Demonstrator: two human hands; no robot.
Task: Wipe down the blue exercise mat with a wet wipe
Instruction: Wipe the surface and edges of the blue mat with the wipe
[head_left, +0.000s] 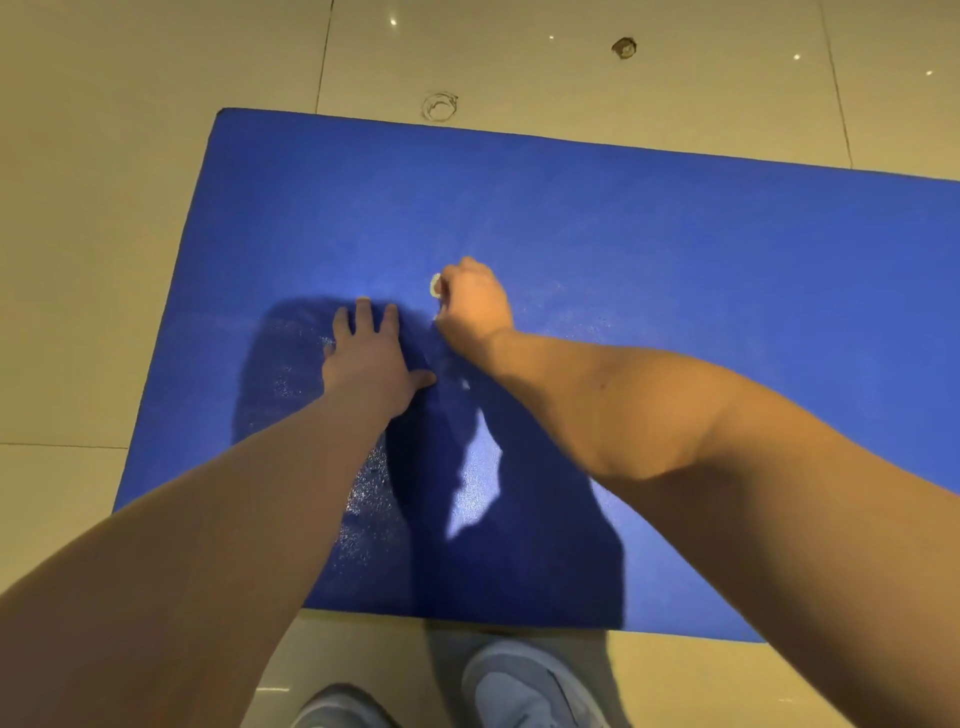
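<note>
The blue exercise mat (675, 249) lies flat on a tiled floor and fills the middle of the view. My left hand (369, 358) rests palm down on the mat with its fingers spread and straight. Just to its right, my right hand (475, 306) is curled into a fist on the mat and grips a small white wet wipe (435, 286). Only a sliver of the wipe shows at the fist's left side. Wet, glistening patches show on the mat around my left forearm.
Beige glossy floor tiles (104, 208) surround the mat. Two round marks sit in the floor beyond the mat's far edge, one (440, 106) close to it, another (624, 48) further off. My grey shoes (524, 686) stand at the mat's near edge.
</note>
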